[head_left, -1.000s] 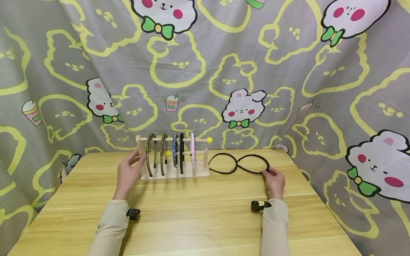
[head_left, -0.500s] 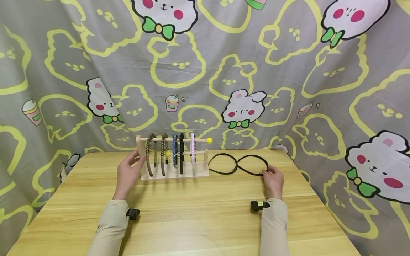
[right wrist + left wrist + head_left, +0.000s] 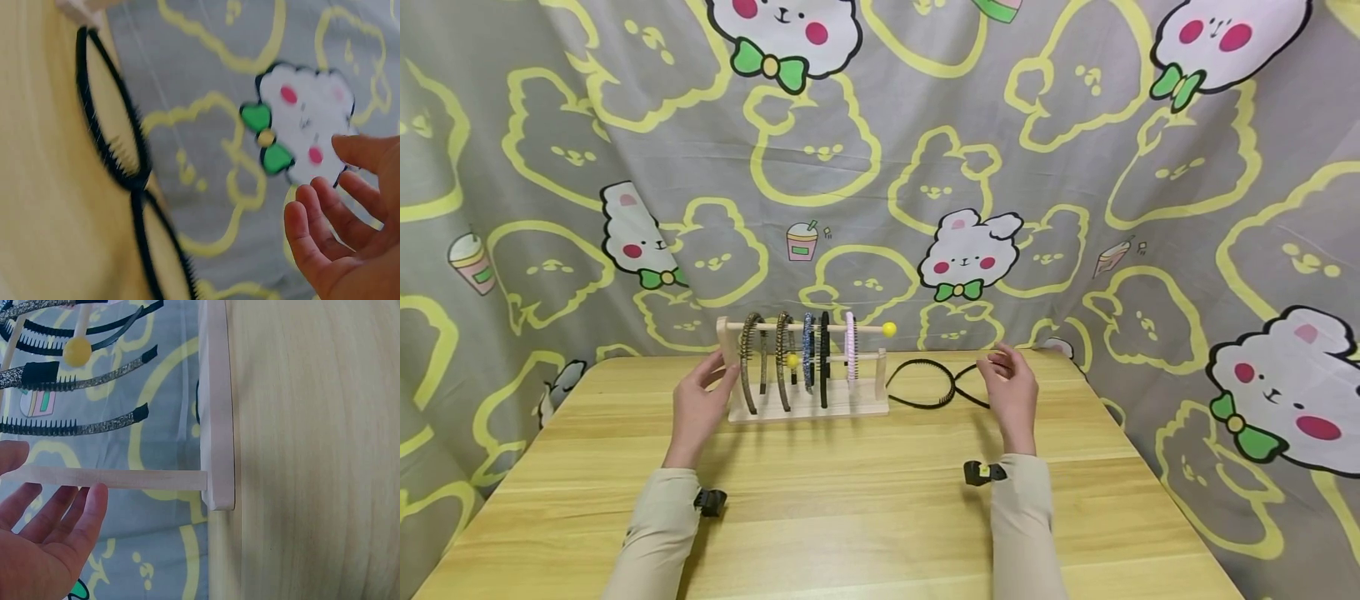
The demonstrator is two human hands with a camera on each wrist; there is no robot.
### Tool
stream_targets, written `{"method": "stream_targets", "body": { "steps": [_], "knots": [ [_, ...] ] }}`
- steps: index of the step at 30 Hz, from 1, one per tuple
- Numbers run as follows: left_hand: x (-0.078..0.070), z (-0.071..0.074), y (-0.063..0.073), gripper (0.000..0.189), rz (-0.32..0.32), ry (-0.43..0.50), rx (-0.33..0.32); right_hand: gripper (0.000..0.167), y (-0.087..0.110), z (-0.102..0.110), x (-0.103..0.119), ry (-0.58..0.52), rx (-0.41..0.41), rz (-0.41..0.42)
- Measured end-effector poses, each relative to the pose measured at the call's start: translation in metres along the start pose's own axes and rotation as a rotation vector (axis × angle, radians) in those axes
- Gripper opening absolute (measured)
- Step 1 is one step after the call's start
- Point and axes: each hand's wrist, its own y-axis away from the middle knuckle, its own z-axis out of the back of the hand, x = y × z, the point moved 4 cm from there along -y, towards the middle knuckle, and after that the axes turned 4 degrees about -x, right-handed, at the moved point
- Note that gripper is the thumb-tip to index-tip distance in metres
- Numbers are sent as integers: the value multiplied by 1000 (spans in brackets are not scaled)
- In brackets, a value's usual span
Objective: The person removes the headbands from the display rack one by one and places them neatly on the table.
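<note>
Since the earlier frame, my right hand (image 3: 1011,396) is showing a shift away from the right edge of the tabletop (image 3: 865,500) and toward its far edge, coming off the outer black headband (image 3: 144,237). Its fingers are curving loosely, holding nothing. Across from it, my left hand (image 3: 700,408) is pinching the left upright of the wooden rack (image 3: 868,407) between thumb and fingers, apparently steadying it.

Past my fingers, the outer black headband is lying near the tabletop's far edge, right of centre, its right end hiding behind my hand in the head view. Its other end is meeting the inner black headband (image 3: 82,69), which is lying just beside the rack's right end. I'm judging both as light, springy plastic, flexing at the tips, stiffer along the arch, possibly snapping if I'm prying them wide. Smooth outer faces are probably slipping under a weak pinch, and comb teeth are likely catching on a neighbour, so I'm favouring a hold on the rounded arch, keeping clear of the teeth.

Over the rack's base, other headbands (image 3: 824,375) are hanging from its bars. Farthest off, a grey cartoon curtain (image 3: 880,225) is rising behind the far edge.
</note>
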Motion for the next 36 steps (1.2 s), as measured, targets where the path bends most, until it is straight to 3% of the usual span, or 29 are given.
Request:
{"method": "stream_targets", "body": {
  "steps": [9,14,23,36],
  "knots": [
    [-1,0,0,49,-5,4,6,49,19,-34,51,-51,99,169],
    [-1,1,0,49,-3,10,2,49,35,-59,69,-93,168,225],
    [-1,1,-1,49,-11,-1,1,49,59,-95,80,-117,240,241],
    [2,1,-1,50,-14,-4,7,51,85,-136,77,-33,294,322]
  ]
}}
